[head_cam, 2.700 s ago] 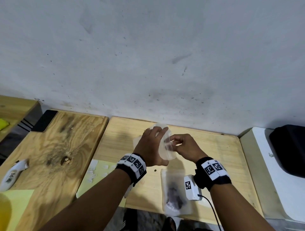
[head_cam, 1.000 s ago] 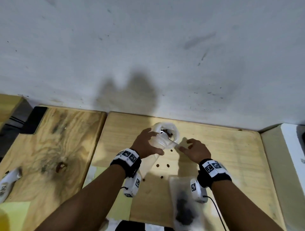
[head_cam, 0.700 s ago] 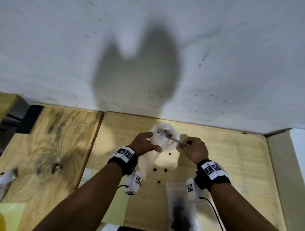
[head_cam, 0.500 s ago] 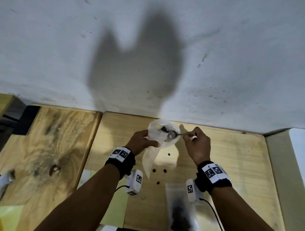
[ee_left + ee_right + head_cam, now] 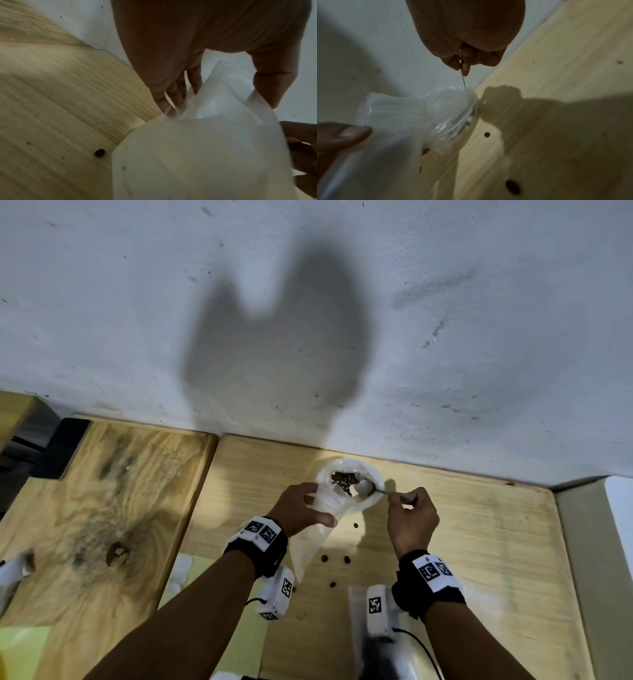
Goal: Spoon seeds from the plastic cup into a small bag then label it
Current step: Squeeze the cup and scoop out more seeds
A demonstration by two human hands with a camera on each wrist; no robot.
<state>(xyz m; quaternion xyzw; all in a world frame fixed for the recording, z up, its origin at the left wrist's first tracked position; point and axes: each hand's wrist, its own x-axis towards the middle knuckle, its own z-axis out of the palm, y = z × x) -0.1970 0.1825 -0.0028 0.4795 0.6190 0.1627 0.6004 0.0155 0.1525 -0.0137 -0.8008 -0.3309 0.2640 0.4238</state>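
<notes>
A clear plastic cup (image 5: pixel 368 474) (image 5: pixel 453 115) sits tilted near the wall, dark seeds (image 5: pixel 343 481) piled inside it. My right hand (image 5: pixel 399 498) (image 5: pixel 462 67) pinches the thin handle of a metal spoon (image 5: pixel 369 489) (image 5: pixel 463 81), whose bowl lies in the cup beside the seeds. My left hand (image 5: pixel 320 506) (image 5: pixel 223 105) grips a small translucent bag (image 5: pixel 311 546) (image 5: pixel 205 148) (image 5: pixel 390 115) right at the cup's left side. The bag hangs down toward me. Whether those fingers also steady the cup I cannot tell.
A few loose seeds (image 5: pixel 323 558) (image 5: pixel 99 152) lie on the wooden table (image 5: pixel 479 542). A filled bag with dark seeds (image 5: pixel 376 648) lies at the near edge. A yellow-green sheet (image 5: pixel 239 631), a black phone (image 5: pixel 65 446), a white box (image 5: pixel 596 559) are around.
The spoon's bowl has dipped from the cup's rim down into the cup beside the seeds. My right hand has dropped slightly. My left hand keeps its hold on the bag.
</notes>
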